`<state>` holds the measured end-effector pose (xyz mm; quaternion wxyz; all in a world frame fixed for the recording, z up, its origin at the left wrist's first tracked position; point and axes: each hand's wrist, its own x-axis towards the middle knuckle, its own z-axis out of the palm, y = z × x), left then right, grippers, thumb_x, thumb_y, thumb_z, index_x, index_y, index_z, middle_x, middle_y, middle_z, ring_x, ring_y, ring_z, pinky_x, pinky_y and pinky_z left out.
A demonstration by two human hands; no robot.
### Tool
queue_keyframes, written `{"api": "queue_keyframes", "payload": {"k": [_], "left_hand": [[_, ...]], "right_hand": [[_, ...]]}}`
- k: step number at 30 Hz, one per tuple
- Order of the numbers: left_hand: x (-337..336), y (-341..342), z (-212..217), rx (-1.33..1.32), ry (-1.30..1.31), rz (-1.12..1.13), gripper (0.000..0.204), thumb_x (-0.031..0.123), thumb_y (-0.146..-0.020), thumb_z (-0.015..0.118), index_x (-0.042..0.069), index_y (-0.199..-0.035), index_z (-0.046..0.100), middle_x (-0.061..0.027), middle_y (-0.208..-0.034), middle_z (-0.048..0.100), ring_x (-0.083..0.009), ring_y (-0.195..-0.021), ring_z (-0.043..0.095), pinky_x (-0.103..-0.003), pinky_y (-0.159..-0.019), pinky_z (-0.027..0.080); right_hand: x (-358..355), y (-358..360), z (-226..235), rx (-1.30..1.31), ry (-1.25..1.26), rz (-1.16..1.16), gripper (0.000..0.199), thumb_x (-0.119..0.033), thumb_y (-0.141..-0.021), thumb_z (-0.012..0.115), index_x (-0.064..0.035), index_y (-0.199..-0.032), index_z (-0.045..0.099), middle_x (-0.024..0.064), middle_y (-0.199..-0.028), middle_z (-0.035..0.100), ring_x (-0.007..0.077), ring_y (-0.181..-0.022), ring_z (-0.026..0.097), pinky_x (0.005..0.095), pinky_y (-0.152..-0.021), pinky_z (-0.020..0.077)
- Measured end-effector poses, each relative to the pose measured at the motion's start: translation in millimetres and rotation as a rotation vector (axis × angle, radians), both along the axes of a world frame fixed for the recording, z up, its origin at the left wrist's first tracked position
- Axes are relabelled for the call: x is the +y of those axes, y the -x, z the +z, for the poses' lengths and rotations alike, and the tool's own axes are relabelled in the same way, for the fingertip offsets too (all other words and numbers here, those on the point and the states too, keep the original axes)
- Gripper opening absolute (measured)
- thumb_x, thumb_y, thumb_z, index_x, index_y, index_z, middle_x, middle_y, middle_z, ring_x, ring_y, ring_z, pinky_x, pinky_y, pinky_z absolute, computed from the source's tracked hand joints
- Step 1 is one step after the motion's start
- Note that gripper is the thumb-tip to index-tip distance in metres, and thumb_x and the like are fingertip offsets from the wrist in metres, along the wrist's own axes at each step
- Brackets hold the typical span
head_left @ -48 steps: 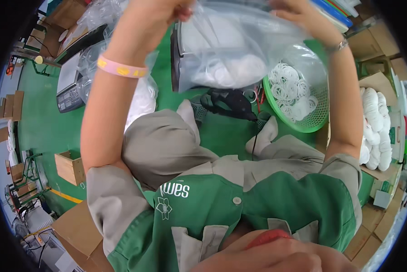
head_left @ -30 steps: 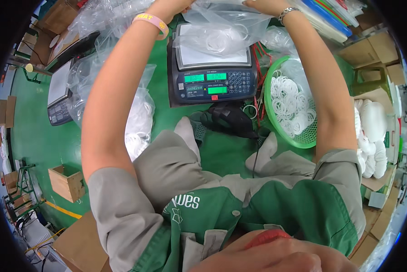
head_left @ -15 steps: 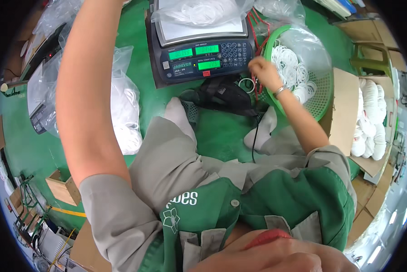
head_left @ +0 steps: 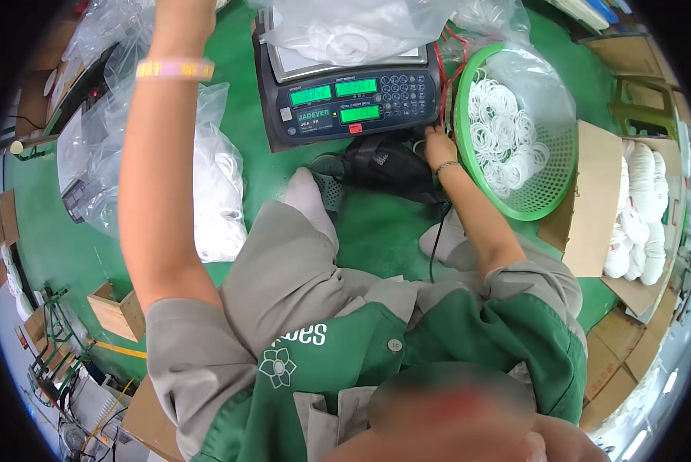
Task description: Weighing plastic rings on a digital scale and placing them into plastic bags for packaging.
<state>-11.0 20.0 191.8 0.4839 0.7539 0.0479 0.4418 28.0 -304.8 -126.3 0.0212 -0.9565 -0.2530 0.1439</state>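
Note:
My right hand [head_left: 441,148] is closed, its fingertips beside the right front corner of a dark counting scale [head_left: 351,104]. Red strands [head_left: 447,92] run down to these fingers, but whether they grip them is hidden. Part of a pale ring shows just left of the fingers, above a black mesh bag [head_left: 391,165]. My left hand [head_left: 184,27] reaches up past the top edge, so its fingers are out of sight; a pale band circles the wrist. On the scale's pan lies a clear plastic bag [head_left: 353,31] with white rings inside.
To the right, a green basket [head_left: 480,181] holds many white rings [head_left: 503,127]. Beside it stands a carton [head_left: 590,204] with white bundles [head_left: 638,223]. Left of my legs lies a clear bag of white pieces [head_left: 216,192]. A black cable [head_left: 435,250] runs between my feet.
My right hand has moved down and slightly left, covering most of the ring there. The bag on the scale has shifted and bulges nearer. My left wrist has come into view.

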Motion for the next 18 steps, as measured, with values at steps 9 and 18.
{"api": "queue_keyframes", "payload": {"k": [9, 18], "left_hand": [[23.9, 22.9, -45.4, 0.442, -0.237, -0.131, 0.036, 0.003, -0.08, 0.047, 0.001, -0.115, 0.052, -0.01, -0.116, 0.055, -0.0037, -0.061, 0.045, -0.019, -0.056, 0.037], [18.6, -44.9, 8.3, 0.465, 0.345, -0.409, 0.047, 0.001, -0.076, 0.047, -0.007, -0.123, 0.043, 0.001, -0.069, 0.051, -0.0052, -0.05, 0.042, -0.017, -0.047, 0.036]], "right_hand": [[31.2, -10.2, 138.7, 0.018, -0.838, 0.046, 0.014, -0.005, -0.078, 0.051, -0.0062, -0.09, 0.056, 0.0092, -0.073, 0.057, 0.0245, -0.063, 0.058, 0.0369, -0.058, 0.048], [118.3, -94.2, 242.7, 0.127, -1.293, 0.177, 0.015, -0.012, -0.085, 0.052, -0.0009, -0.092, 0.06, 0.0029, -0.081, 0.062, 0.014, -0.076, 0.056, 0.027, -0.069, 0.0447]]}}
